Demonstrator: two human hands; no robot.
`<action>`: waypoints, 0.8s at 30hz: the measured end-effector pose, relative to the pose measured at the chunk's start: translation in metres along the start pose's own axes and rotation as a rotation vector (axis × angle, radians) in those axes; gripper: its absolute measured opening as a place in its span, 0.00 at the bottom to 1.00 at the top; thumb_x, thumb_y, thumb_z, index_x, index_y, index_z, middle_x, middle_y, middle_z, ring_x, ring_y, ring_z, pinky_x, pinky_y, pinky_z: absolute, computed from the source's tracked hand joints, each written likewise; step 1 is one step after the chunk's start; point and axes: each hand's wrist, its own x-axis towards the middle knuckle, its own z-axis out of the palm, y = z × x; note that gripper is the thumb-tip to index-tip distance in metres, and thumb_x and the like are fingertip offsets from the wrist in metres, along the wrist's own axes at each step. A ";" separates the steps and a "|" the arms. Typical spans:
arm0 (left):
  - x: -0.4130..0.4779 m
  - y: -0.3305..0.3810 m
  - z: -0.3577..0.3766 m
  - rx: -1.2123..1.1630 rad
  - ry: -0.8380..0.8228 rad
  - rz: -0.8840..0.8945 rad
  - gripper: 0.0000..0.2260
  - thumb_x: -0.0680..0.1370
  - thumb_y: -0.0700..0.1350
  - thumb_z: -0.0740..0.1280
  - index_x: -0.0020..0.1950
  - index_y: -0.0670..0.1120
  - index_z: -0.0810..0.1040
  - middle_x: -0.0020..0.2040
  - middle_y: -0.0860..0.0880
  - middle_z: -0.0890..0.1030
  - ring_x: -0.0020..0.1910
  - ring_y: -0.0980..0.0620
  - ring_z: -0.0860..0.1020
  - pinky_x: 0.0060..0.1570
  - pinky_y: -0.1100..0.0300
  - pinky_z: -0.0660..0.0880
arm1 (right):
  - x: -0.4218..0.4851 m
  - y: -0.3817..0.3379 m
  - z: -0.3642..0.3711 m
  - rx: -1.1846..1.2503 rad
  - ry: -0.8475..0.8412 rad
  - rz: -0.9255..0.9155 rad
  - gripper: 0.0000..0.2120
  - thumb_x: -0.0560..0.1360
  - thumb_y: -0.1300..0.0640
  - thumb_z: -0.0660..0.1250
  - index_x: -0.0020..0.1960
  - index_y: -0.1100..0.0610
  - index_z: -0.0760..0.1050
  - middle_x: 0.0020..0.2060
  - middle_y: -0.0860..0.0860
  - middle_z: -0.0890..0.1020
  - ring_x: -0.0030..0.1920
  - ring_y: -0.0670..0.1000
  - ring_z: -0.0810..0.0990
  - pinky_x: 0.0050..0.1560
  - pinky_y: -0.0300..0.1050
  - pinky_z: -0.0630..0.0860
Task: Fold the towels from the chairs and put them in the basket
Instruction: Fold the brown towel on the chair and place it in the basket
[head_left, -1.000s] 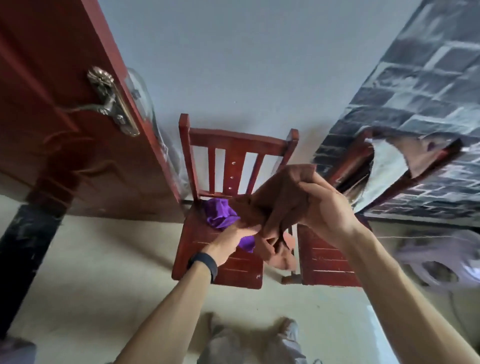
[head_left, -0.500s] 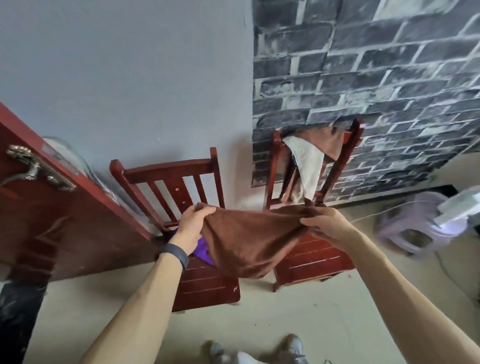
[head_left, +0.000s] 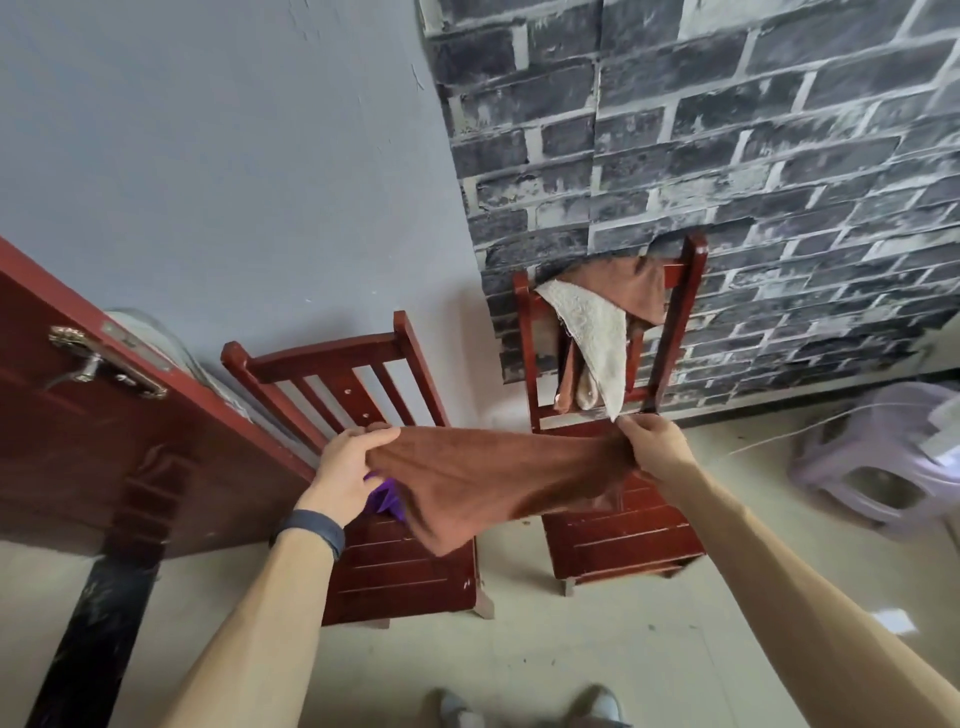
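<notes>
Grey plaster wall (head_left: 208, 156) meets brick-patterned wall (head_left: 753, 156) above a pale floor (head_left: 571, 654), with two red wooden chairs standing side by side against them and a red door (head_left: 78, 441) at the left. Both hands are closed on one brown towel (head_left: 493, 478): the left hand (head_left: 347, 467) grips its left upper corner with the thumb on top, and the right hand (head_left: 657, 447) pinches the right upper corner, so the upper edge runs taut between them in the air over the gap between the left chair (head_left: 332, 364) and the right chair (head_left: 623, 540). The lower part hangs slack and uneven, dipping lowest towards the left. To fold well, it seems best to keep both corners level and the edge tight, let the cloth hang flat, then bring corner to corner so the edges match before halving again; a crooked start would likely give a lopsided bundle. A purple cloth (head_left: 384, 501) lies on the left chair's seat, partly hidden behind the left hand and the towel. A cream towel (head_left: 597, 332) and a second brown towel (head_left: 631, 286) hang over the right chair's back, waiting to be folded. A lilac plastic stool (head_left: 883, 467) stands at the right. No basket is in view, so its contents cannot be told.
</notes>
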 end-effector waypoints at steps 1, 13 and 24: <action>0.000 -0.004 -0.002 0.031 0.058 0.018 0.13 0.72 0.37 0.75 0.43 0.48 0.72 0.55 0.41 0.83 0.58 0.44 0.81 0.54 0.53 0.77 | 0.000 -0.003 -0.005 0.061 -0.012 0.014 0.14 0.78 0.50 0.68 0.60 0.56 0.80 0.40 0.52 0.78 0.33 0.50 0.73 0.23 0.36 0.67; -0.022 0.003 -0.002 -0.076 -0.069 0.060 0.07 0.78 0.37 0.69 0.51 0.48 0.78 0.59 0.43 0.82 0.60 0.45 0.80 0.65 0.51 0.73 | -0.017 0.028 -0.022 0.026 -0.373 0.006 0.13 0.76 0.60 0.72 0.60 0.57 0.82 0.52 0.58 0.85 0.53 0.52 0.83 0.62 0.55 0.78; -0.061 0.064 0.025 -0.025 -0.281 0.243 0.09 0.77 0.36 0.69 0.48 0.49 0.76 0.47 0.47 0.83 0.49 0.47 0.82 0.60 0.50 0.73 | -0.054 0.061 0.079 -0.078 -0.551 0.240 0.28 0.77 0.41 0.69 0.69 0.57 0.73 0.64 0.51 0.80 0.65 0.53 0.76 0.65 0.55 0.74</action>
